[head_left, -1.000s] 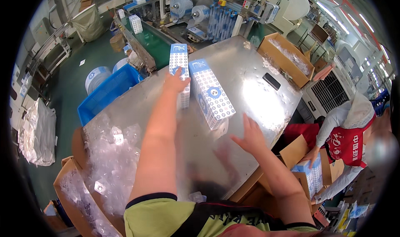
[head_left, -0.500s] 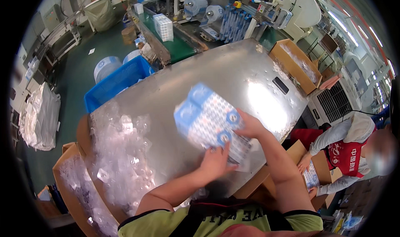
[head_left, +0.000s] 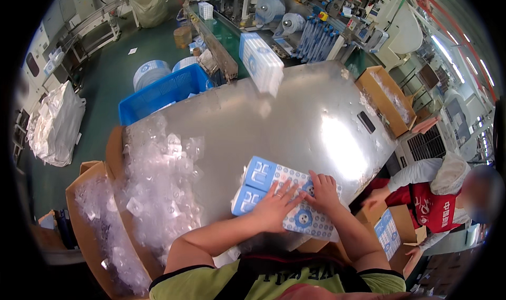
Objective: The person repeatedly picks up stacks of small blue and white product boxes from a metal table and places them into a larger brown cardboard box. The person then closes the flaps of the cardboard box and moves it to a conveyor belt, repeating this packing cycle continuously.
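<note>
A blue-and-white plastic-wrapped pack [head_left: 258, 174], box-shaped with a printed pattern, lies on the metal table in front of me. My left hand [head_left: 276, 208] rests on its top with the fingers spread. Beside it, my right hand [head_left: 322, 192] also lies on the pack, fingers stretched out, near its right end. A second wrapped pack [head_left: 262, 65] is tilted at the far edge of the metal table [head_left: 237, 121], where the conveyor ends; it looks slightly blurred.
Clear plastic bags [head_left: 158, 189] cover the table's left side, next to a carton [head_left: 87, 187] of more bags. A blue crate [head_left: 163, 97] stands at the far left edge. A phone [head_left: 366, 122] and an open carton [head_left: 387, 102] are at right. A co-worker [head_left: 432, 200] stands by another carton [head_left: 403, 221].
The pack under my hands has come down from a tilted position onto the table, nearer me. Another pack has travelled along the conveyor to the table's far edge. The co-worker's hands have left their pack.
</note>
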The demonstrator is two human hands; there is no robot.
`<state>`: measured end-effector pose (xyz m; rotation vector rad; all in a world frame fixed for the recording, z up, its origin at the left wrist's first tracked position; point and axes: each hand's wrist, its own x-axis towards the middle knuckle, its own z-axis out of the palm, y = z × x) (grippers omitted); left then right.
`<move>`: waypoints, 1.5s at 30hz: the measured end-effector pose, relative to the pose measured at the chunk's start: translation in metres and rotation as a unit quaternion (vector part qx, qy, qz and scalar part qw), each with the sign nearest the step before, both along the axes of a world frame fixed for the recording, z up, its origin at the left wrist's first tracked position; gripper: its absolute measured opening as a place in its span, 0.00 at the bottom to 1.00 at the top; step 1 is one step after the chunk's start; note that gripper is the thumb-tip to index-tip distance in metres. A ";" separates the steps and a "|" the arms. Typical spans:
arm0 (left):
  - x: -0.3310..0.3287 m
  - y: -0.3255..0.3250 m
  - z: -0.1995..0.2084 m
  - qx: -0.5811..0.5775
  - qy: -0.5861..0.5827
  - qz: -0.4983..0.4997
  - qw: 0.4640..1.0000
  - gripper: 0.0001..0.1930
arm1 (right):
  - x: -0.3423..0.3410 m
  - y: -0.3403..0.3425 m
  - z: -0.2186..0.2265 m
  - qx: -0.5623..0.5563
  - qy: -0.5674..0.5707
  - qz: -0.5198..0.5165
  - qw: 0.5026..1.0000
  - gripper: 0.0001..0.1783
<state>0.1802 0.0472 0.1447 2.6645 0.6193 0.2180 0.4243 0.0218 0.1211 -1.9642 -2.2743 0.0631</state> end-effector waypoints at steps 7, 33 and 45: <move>0.006 0.007 -0.010 0.022 0.033 -0.027 0.999 0.55 | -0.021 0.221 0.009 0.182 0.003 -0.132 0.974 0.56; 0.019 0.116 -0.092 -0.676 -0.503 0.277 0.462 0.28 | 0.061 -0.018 -0.038 -0.082 0.879 -0.204 0.422 0.37; 0.269 -0.190 -0.004 -0.646 -0.359 -0.200 0.644 0.21 | 0.126 -0.408 0.196 0.127 0.614 -0.416 0.658 0.33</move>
